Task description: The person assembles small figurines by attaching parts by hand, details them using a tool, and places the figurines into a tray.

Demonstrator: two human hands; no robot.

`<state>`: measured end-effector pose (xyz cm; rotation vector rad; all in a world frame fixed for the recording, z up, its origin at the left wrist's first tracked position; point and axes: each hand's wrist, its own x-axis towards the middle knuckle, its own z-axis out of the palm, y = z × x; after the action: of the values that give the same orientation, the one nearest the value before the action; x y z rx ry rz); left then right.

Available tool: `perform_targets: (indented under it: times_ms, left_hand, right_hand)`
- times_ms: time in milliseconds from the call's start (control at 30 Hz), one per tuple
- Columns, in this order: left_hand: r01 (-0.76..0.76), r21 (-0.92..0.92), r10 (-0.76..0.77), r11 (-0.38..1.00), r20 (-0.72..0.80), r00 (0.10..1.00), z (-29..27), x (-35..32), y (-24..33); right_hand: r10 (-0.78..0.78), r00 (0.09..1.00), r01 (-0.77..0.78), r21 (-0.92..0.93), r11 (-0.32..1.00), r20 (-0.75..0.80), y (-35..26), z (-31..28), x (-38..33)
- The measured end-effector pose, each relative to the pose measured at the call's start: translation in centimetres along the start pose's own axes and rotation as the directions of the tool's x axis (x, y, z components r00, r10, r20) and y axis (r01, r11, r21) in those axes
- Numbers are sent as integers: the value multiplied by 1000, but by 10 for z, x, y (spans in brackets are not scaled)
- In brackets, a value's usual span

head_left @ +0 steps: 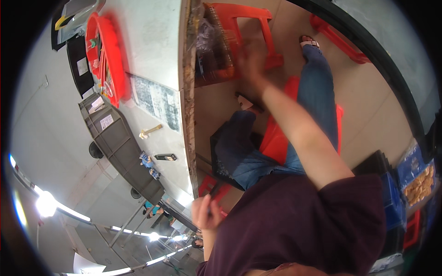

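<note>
My left hand (206, 212) is closed beside the table's edge, with a dark, thin, stick-like object (214, 189) rising from its fingers; its kind cannot be made out. My right arm stretches forward over my legs. At its end, my right hand (252, 60), smeared by motion, is beside a basket (224, 48) containing clear plastic bags (207, 39). Whether its fingers hold anything does not show. On the white tabletop (149, 50) lie a small pale figure piece on a tan stick (151, 131), a small black box (165, 157) and two little blue-and-white figures (146, 159).
A red tray (120, 69) with brushes and tools lies on the table by a grey stained sheet (156, 102). Along the table's far side runs a grey compartment tray (120, 138). A red stool (269, 27) stands ahead. Blue crates (391, 198) and a bag of tan pieces (420, 186) flank my right.
</note>
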<state>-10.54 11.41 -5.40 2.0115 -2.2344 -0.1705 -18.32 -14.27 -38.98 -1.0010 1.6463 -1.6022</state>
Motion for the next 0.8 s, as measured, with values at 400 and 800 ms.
perform_targets:
  times_ms: [400, 800]
  left_hand:
    - [114, -200, -107, 973, 45, 993, 45, -13, 3]
    - [201, -232, -185, 952, 90, 979, 55, -8, 6]
  right_hand:
    - [-361, 711, 654, -379, 654, 603, -77, 67, -34]
    - [-41, 827, 94, -67, 993, 560, -115, 19, -56]
